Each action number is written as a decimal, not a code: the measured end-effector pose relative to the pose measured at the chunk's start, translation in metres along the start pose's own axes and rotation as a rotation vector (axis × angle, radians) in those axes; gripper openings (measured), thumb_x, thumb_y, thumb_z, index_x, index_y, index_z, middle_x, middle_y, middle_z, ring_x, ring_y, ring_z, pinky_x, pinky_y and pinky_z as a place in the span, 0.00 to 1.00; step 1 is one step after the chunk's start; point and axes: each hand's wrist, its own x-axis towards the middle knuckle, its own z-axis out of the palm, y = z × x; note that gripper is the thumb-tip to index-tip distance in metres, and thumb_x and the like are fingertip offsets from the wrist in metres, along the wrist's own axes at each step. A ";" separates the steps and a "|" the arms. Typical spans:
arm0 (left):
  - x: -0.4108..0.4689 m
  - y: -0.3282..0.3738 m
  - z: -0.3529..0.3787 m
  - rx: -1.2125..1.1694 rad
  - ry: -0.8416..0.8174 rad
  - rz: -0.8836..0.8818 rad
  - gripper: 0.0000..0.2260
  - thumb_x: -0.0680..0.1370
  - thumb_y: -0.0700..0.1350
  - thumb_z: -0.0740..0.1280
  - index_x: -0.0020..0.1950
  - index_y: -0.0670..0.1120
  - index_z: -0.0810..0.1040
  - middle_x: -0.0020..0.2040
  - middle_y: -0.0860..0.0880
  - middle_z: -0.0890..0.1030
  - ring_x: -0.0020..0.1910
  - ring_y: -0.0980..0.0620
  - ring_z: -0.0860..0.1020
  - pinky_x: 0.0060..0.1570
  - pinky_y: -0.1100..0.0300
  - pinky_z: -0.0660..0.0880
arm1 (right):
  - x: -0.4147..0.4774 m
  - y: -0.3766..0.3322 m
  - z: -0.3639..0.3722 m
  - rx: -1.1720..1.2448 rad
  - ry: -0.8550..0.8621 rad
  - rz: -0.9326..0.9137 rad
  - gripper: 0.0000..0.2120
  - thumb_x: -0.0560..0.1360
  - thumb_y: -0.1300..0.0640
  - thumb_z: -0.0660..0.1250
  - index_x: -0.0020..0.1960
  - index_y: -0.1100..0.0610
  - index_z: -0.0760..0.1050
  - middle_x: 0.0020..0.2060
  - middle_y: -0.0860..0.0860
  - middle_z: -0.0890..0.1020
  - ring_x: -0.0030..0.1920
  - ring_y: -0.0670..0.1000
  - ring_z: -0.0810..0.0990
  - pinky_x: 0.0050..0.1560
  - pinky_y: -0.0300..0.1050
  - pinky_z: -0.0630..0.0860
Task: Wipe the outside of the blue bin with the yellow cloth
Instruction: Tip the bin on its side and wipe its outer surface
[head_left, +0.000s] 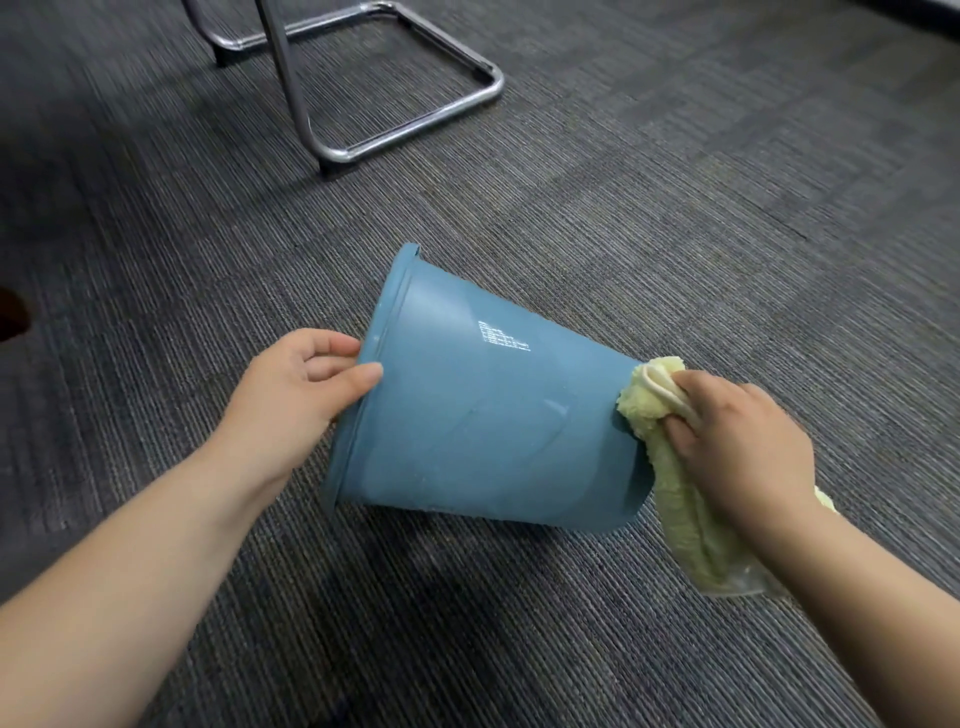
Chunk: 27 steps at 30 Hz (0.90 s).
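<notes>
The blue bin (483, 415) lies on its side on the grey carpet, its rim pointing left and its base to the right. A small white printed label shows on its upper wall. My left hand (296, 384) grips the rim, thumb on the outer wall and fingers curled over the edge. My right hand (743, 447) holds the bunched yellow cloth (670, 457) pressed against the bin's base end. The cloth's loose tail hangs down under my right wrist to the carpet. The inside of the bin is hidden.
A chrome tubular chair base (363, 88) stands on the carpet (675, 208) behind the bin at upper left. A dark brownish object (13, 312) peeks in at the left edge. Carpet stretches to the right and toward me.
</notes>
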 end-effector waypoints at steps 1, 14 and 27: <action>0.000 -0.001 0.003 0.015 0.037 0.042 0.09 0.71 0.36 0.65 0.42 0.50 0.73 0.29 0.56 0.82 0.28 0.66 0.77 0.28 0.75 0.71 | 0.000 0.000 0.000 0.000 -0.003 -0.001 0.05 0.71 0.56 0.62 0.45 0.57 0.70 0.42 0.54 0.79 0.43 0.58 0.71 0.33 0.46 0.59; -0.007 0.009 0.019 0.211 -0.113 0.217 0.23 0.73 0.36 0.65 0.61 0.58 0.65 0.48 0.60 0.77 0.38 0.75 0.75 0.45 0.80 0.69 | 0.025 -0.051 -0.052 0.248 0.084 -0.182 0.09 0.69 0.55 0.65 0.49 0.50 0.75 0.40 0.51 0.79 0.47 0.59 0.74 0.38 0.47 0.63; -0.009 0.012 0.023 0.161 -0.157 0.196 0.22 0.73 0.37 0.64 0.62 0.56 0.66 0.51 0.60 0.76 0.46 0.73 0.75 0.51 0.75 0.71 | 0.021 -0.109 -0.047 0.235 -0.064 -0.525 0.11 0.70 0.53 0.64 0.52 0.48 0.74 0.45 0.48 0.81 0.48 0.53 0.72 0.38 0.44 0.63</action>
